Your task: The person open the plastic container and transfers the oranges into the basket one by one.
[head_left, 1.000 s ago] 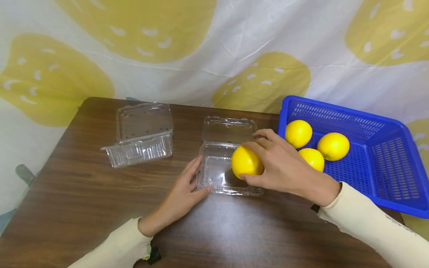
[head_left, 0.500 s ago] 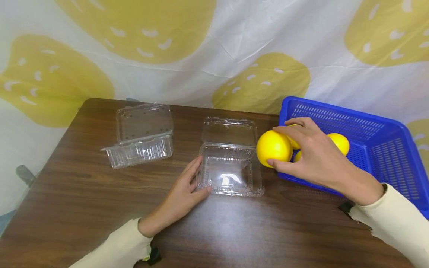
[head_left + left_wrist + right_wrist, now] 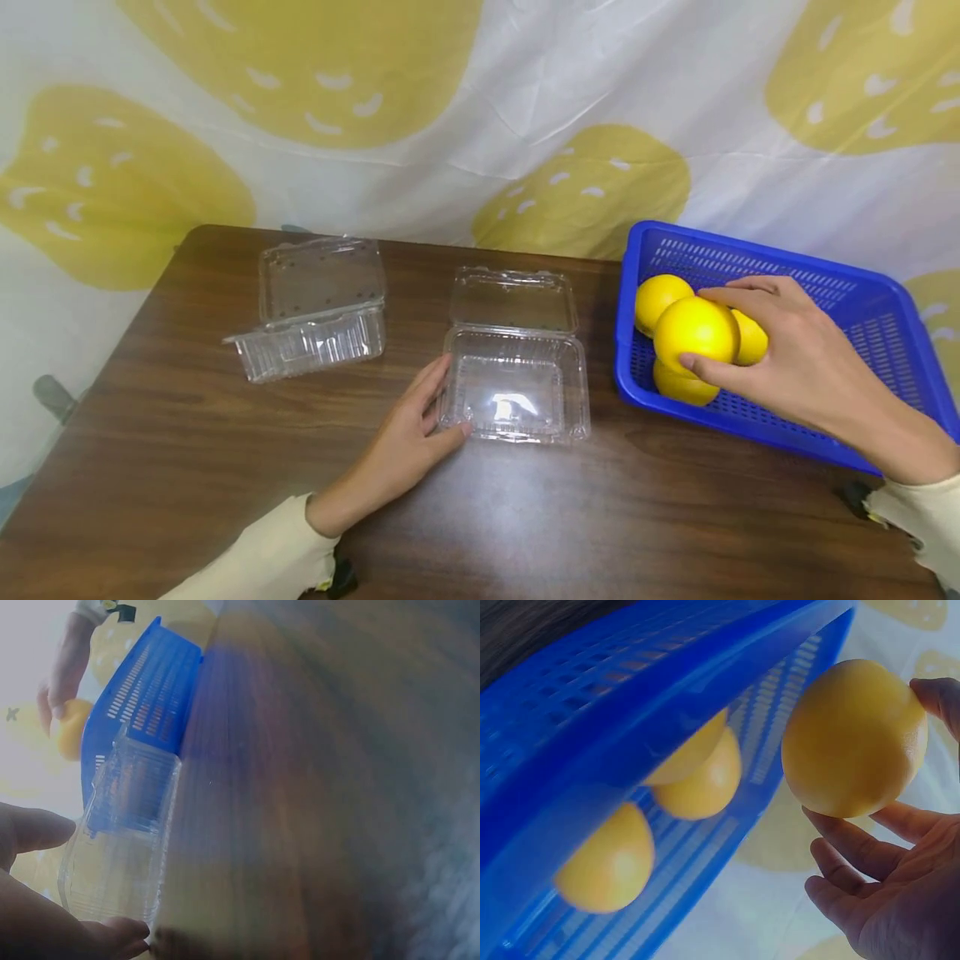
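Observation:
My right hand (image 3: 810, 367) holds a round yellow orange (image 3: 696, 337) between thumb and fingers, above the blue basket (image 3: 765, 433). Inside the basket several more oranges (image 3: 664, 298) sit at its left end; the right wrist view shows the held orange (image 3: 855, 739) raised clear of the basket wall. On the table, a clear plastic clamshell box (image 3: 517, 429) stands with its lid folded back and nothing in it. My left hand (image 3: 405, 442) rests against the box's left side, thumb at the front left corner and fingers along the edge.
A second clear clamshell box (image 3: 315, 337), lid up, stands at the back left of the wooden table (image 3: 225, 433). A white cloth (image 3: 420, 192) with yellow prints hangs behind the table's back edge.
My right hand has carried the orange rightward, from over the middle clamshell box to over the blue basket. My left hand has stayed at the box's left side.

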Demonstrator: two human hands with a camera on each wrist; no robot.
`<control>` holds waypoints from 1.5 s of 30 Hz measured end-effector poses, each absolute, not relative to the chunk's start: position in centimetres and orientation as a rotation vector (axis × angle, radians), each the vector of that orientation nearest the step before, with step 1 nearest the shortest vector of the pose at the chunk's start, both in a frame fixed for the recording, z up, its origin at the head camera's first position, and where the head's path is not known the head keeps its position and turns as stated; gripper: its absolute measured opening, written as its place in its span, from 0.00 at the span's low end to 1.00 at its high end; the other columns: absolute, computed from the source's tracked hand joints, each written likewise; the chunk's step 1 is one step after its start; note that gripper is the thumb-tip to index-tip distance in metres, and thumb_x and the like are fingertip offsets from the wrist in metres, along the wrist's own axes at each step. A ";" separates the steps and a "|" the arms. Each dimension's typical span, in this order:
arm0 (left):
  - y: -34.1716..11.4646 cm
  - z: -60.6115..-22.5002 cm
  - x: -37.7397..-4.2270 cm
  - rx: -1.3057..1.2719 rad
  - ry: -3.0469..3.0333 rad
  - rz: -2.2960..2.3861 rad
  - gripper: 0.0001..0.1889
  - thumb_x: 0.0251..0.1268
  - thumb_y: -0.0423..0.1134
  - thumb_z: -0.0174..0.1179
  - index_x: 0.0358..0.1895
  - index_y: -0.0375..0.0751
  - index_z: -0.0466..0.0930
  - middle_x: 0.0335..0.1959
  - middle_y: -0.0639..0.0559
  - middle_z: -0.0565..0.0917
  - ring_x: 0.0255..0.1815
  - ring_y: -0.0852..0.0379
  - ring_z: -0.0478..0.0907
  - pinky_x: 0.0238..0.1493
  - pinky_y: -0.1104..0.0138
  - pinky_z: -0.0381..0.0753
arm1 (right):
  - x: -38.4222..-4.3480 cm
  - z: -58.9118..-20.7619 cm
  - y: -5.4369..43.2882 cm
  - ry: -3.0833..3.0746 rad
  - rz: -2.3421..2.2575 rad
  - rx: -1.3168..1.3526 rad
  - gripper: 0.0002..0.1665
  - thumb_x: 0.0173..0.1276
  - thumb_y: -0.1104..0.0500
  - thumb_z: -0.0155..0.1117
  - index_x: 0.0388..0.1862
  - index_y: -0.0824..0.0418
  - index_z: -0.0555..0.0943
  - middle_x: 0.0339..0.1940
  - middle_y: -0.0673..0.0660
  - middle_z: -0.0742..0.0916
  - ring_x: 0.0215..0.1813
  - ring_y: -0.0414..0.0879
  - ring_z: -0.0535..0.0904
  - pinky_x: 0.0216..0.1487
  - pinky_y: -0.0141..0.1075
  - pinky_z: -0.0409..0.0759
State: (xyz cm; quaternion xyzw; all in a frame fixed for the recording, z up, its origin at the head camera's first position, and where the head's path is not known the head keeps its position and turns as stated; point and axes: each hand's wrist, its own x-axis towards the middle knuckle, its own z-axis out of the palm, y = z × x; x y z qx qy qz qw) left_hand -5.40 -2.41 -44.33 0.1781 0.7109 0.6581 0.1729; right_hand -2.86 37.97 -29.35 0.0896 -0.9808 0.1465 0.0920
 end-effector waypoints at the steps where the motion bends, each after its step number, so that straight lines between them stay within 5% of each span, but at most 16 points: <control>1: -2.4 -44.3 -5.4 0.505 2.019 1.864 0.51 0.70 0.24 0.70 0.89 0.31 0.47 0.91 0.37 0.47 0.89 0.33 0.53 0.81 0.60 0.66 | -2.7 -29.4 38.4 -2.912 0.435 0.250 0.41 0.57 0.48 0.90 0.65 0.65 0.87 0.63 0.69 0.85 0.69 0.67 0.71 0.48 0.69 0.80; 22: -2.7 -44.2 -5.6 0.521 2.023 1.864 0.50 0.71 0.26 0.69 0.89 0.29 0.48 0.91 0.35 0.48 0.88 0.30 0.52 0.81 0.55 0.66 | -0.7 -31.3 43.6 -3.060 0.282 0.009 0.51 0.66 0.40 0.83 0.72 0.77 0.77 0.66 0.82 0.79 0.69 0.78 0.66 0.53 0.79 0.72; 45: -2.7 -44.2 -5.7 0.524 2.029 1.865 0.49 0.71 0.27 0.70 0.89 0.29 0.48 0.91 0.34 0.48 0.88 0.29 0.53 0.81 0.57 0.65 | 0.9 -33.1 46.0 -3.157 0.193 -0.103 0.52 0.69 0.36 0.80 0.72 0.76 0.77 0.66 0.87 0.77 0.69 0.82 0.65 0.52 0.86 0.71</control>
